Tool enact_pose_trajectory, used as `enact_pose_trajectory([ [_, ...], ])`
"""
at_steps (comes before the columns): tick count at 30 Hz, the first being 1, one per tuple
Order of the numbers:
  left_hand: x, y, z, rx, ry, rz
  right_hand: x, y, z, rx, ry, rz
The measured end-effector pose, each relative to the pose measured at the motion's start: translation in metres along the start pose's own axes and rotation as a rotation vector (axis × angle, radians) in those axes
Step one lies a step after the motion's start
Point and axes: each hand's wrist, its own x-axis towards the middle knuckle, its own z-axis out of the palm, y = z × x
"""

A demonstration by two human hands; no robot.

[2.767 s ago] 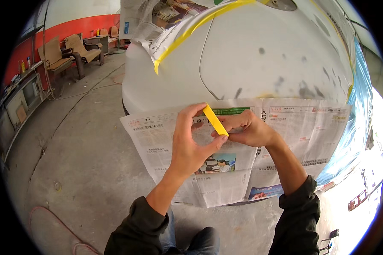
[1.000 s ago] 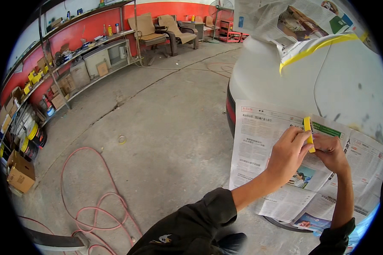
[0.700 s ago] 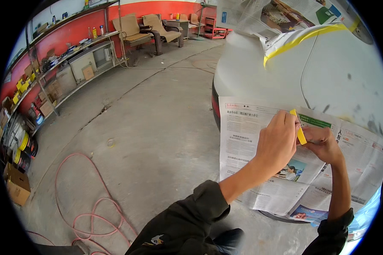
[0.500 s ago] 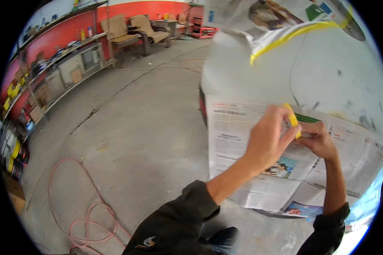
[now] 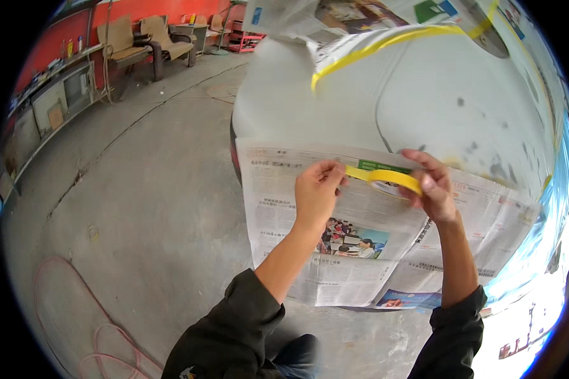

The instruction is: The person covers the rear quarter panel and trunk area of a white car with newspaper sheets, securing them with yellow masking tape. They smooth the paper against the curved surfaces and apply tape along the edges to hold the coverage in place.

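Observation:
A roll of yellow masking tape point(image 5: 403, 179) is gripped between the thumb and fingers of my right hand point(image 5: 439, 192). My left hand point(image 5: 316, 191) pinches the tape's loose end, and a short strip point(image 5: 356, 172) runs taut from there to the roll. Both hands are in front of a newspaper sheet point(image 5: 284, 218), near its upper edge. The sheet hangs over the lower part of a pale grey, car-like body panel point(image 5: 310, 110), which has dark smudges on its right side. Above, more newspaper point(image 5: 360, 16) is edged with yellow tape point(image 5: 395, 38).
Blue plastic film point(image 5: 518, 252) covers the right side of the panel. A reddish hose point(image 5: 76, 278) lies coiled on the concrete floor point(image 5: 164, 189) at lower left. Shelves point(image 5: 63, 72) and two armchairs point(image 5: 123, 44) stand along the red wall.
My hands have moved apart, drawing a strip of tape from the roll between them. The roll has turned from edge-on to lying nearly level. The view has shifted right.

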Motion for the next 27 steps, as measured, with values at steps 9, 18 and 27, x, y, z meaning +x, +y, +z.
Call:
enact_pose_trajectory([
  [9, 0.058, -0.009, -0.084, 0.025, 0.343, 0.187, -0.004, 0.021, 0.016, 0.155, 0.224, -0.134],
  [18, 0.099, 0.016, -0.102, 0.03, 0.427, 0.272, -0.001, 0.014, 0.026, 0.241, 0.334, -0.168],
  [27, 0.106, 0.009, -0.102, 0.189, 0.531, 0.327, 0.009, 0.011, 0.029, 0.291, 0.364, -0.111],
])
